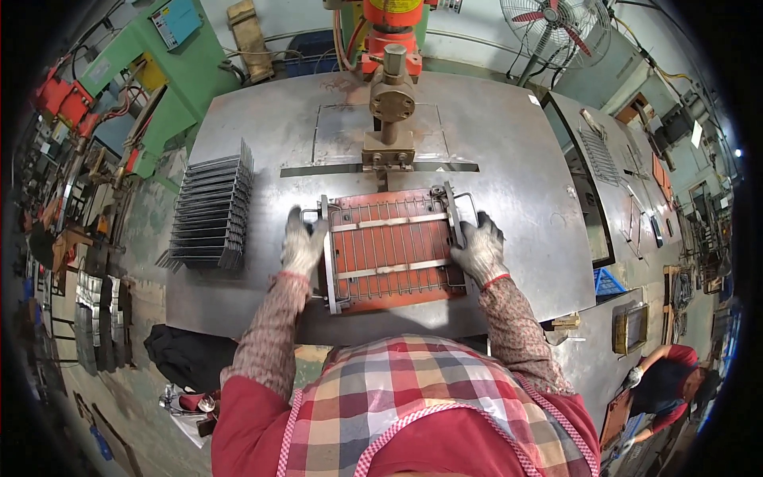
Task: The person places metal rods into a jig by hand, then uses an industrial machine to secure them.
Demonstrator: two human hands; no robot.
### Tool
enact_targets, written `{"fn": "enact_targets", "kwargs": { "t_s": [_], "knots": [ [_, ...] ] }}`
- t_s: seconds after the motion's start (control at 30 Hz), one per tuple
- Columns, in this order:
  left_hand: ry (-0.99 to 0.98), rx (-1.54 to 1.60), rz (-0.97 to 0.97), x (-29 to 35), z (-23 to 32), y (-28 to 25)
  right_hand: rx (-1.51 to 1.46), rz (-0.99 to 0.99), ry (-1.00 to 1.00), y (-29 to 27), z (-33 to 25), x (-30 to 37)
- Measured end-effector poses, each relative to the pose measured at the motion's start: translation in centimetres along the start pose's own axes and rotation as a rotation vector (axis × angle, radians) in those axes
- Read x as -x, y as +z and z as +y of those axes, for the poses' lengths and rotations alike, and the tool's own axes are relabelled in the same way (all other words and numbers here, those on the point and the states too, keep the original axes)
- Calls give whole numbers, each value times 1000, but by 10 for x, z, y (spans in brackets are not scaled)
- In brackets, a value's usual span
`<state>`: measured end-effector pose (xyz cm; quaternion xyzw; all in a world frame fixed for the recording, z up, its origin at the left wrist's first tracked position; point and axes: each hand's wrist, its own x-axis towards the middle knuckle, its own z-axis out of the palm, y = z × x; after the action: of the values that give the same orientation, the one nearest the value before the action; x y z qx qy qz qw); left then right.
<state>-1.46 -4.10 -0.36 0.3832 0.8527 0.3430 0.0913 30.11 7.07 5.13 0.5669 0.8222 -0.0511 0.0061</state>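
Observation:
Both of my hands wear pale knit gloves with dark fingertips. On the metal table lies a welding jig, a reddish-brown plate (381,303) with grey side bars, slightly turned. A wire rack (394,246) of parallel rods rests in it, crossed by two flat pale strips, with wire loops sticking out at both sides. My left hand (304,245) is closed on the jig's left side bar, by the loop there. My right hand (482,248) grips the right side bar, fingers partly hidden. Just beyond the jig's far edge stands the spot welder's electrode arm (389,147).
A stack of wire racks (211,208) stands at the table's left. The steel table (532,215) has a slot beneath the welder. Another table (608,167) with wire parts is at right, and a fan (548,28) behind. A co-worker (671,385) works at lower right.

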Motion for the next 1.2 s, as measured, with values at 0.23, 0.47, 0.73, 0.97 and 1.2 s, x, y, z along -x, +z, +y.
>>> {"fn": "enact_targets", "kwargs": {
  "t_s": [0.23,0.47,0.73,0.97,1.2],
  "knots": [
    [192,-457,-74,-33,43,3,-1637,249,40,-56,69,44],
    [316,-318,115,-39,43,8,-1736,815,490,-18,197,90],
    [-371,976,-453,24,79,-15,-630,669,784,31,206,100],
    [-274,1078,-343,74,60,-96,-1038,589,63,37,165,61],
    [-350,1595,328,37,-16,-162,-704,436,-55,95,148,35]
  ]
}}
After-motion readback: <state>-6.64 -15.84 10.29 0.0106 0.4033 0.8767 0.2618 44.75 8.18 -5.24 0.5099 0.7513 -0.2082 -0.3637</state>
